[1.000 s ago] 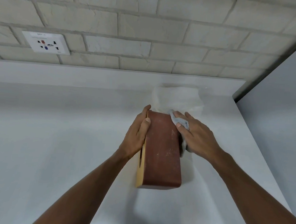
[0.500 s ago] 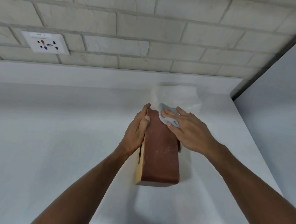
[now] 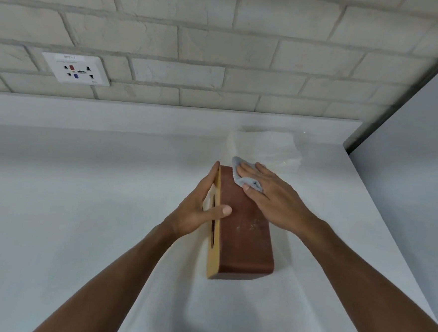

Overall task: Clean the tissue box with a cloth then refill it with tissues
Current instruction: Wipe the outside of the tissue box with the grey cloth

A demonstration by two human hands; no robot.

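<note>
Two open hands on tissue box [image 3: 243, 240]: left hand [image 3: 196, 212] against slotted side, right hand [image 3: 271, 196] atop cloth [image 3: 238, 174].

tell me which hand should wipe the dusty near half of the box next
Right. The right hand presses the grey cloth on the far end of the brown tissue box and can probably drag it nearer; the left hand steadies the box at its slotted side.
</note>
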